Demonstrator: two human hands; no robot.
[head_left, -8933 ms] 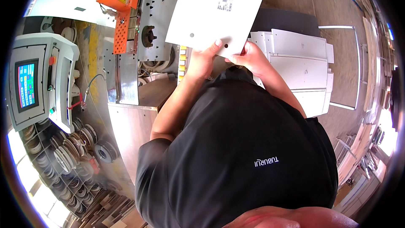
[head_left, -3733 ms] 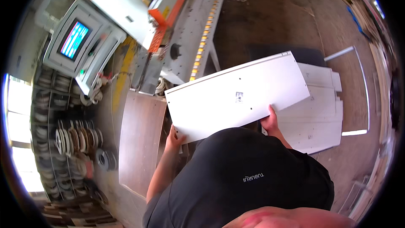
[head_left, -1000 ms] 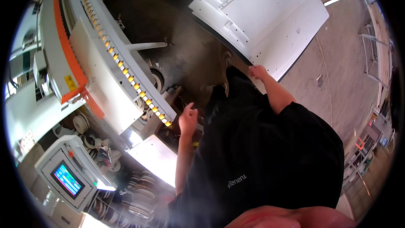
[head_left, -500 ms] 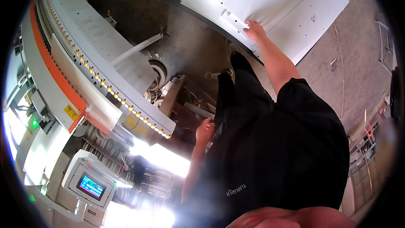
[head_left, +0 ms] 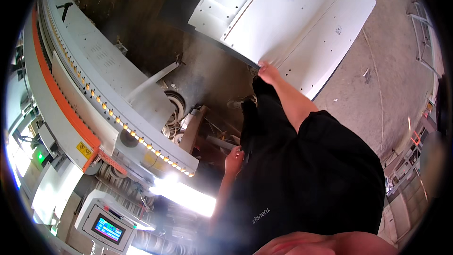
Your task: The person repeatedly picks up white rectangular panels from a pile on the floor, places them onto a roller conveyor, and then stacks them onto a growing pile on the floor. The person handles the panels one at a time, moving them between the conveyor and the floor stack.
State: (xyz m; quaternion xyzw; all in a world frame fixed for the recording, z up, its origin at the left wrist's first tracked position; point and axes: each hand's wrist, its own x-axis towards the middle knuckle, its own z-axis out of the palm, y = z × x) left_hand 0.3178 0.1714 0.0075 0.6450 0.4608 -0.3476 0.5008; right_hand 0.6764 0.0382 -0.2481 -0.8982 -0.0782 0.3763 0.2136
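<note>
A stack of white panels (head_left: 295,23) with small drilled holes lies in front of me, toward the upper right. My right hand (head_left: 269,72) is at the near edge of the top panel, its fingers closed over that edge. Part of the fingers cannot be made out against the white surface. Low by my left thigh hangs my left hand (head_left: 234,161), apart from the panels. Its fingers are curled in, and whatever may be inside them is hidden.
A long machine (head_left: 101,80) with an orange strip and a row of yellow rollers stands at my left. Its control screen (head_left: 108,229) glows at lower left. Coiled bands (head_left: 175,106) and a wooden board (head_left: 198,127) lie below it. A metal frame (head_left: 420,38) stands far right.
The top white panel has slid toward me over the stack, with my right hand drawing back toward my body. My left hand stays by my thigh. The whole view has shifted slightly.
</note>
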